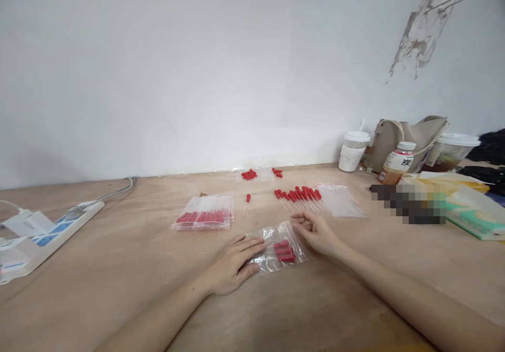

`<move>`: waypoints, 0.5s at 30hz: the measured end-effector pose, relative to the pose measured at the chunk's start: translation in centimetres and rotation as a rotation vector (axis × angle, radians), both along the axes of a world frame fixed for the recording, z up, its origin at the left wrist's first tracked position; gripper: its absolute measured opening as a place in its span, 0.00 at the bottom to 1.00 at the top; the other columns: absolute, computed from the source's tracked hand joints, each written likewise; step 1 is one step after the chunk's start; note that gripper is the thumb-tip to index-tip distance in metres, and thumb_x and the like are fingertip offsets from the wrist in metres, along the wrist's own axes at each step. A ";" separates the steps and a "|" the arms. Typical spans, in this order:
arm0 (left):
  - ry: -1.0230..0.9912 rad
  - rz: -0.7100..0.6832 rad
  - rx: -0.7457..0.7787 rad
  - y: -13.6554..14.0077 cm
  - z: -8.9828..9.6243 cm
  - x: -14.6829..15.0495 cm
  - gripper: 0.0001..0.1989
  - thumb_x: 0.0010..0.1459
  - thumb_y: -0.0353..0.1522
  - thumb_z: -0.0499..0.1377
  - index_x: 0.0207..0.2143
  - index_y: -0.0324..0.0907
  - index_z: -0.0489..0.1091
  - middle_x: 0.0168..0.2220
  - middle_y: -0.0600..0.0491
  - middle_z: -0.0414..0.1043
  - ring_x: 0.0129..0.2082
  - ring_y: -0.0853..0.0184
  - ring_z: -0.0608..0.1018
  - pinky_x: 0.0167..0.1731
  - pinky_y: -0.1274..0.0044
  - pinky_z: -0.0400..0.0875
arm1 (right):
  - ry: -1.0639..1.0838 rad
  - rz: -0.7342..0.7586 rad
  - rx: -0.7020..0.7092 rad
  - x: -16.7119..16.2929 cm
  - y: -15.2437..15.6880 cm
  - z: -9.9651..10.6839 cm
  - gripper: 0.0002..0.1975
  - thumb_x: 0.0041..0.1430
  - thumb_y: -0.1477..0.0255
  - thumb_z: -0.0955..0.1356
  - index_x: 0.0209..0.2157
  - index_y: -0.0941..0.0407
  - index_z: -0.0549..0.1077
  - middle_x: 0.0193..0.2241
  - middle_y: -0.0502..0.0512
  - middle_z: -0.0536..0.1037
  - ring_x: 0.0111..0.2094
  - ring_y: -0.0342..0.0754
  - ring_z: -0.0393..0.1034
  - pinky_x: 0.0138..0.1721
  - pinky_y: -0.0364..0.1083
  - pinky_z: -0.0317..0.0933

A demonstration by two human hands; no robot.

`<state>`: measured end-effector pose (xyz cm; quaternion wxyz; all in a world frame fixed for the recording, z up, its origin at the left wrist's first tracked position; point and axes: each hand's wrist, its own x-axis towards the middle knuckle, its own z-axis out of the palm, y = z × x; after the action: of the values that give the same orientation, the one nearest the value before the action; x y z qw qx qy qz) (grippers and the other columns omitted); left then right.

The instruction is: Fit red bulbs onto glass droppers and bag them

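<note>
In front of me a clear zip bag (272, 257) lies flat, with several red-bulbed droppers (284, 251) inside, their bulbs toward its right side. My left hand (236, 262) rests on the bag's left part, fingers stretched out flat. At the bag's upper right corner is my right hand (315, 232), its fingers loosely bent and apart; I cannot tell if they touch the plastic. Just beyond it, a row of loose droppers (298, 194) lies beside a bare zip bag (345, 202). One single dropper (248, 199) lies farther left.
Filled dropper bags (205, 212) are stacked left of centre. More red bulbs (249, 174) lie in plastic near the wall. A power strip (59, 233) sits at far left. Right are a lidded cup (352, 152), a bottle (397, 163), a bag (418, 136) and a tissue pack (473, 218).
</note>
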<state>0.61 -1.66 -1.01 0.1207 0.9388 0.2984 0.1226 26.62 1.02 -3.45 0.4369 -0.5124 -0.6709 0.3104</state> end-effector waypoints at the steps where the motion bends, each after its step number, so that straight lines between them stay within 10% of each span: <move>1: -0.001 -0.004 -0.001 0.0 0.0 0.0 0.21 0.60 0.37 0.46 0.57 0.49 0.50 0.57 0.53 0.54 0.56 0.64 0.58 0.55 0.66 0.48 | -0.070 -0.063 0.053 -0.4 1.0 0.5 0.11 0.50 0.68 0.63 0.35 0.58 0.67 0.28 0.53 0.72 0.26 0.42 0.66 0.29 0.42 0.60; 15: 0.008 -0.013 0.037 0.1 -0.4 -0.7 0.22 0.59 0.36 0.49 0.56 0.47 0.53 0.57 0.52 0.53 0.56 0.64 0.57 0.55 0.67 0.49 | -0.279 -0.288 -0.194 -13.5 10.6 2.3 0.16 0.43 0.79 0.66 0.37 0.63 0.63 0.33 0.65 0.72 0.36 0.52 0.67 0.32 0.45 0.57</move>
<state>-0.04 -1.51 -1.37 0.1029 0.9433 0.2906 0.1234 13.16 11.61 -1.17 0.3284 -0.6806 -0.6117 0.2339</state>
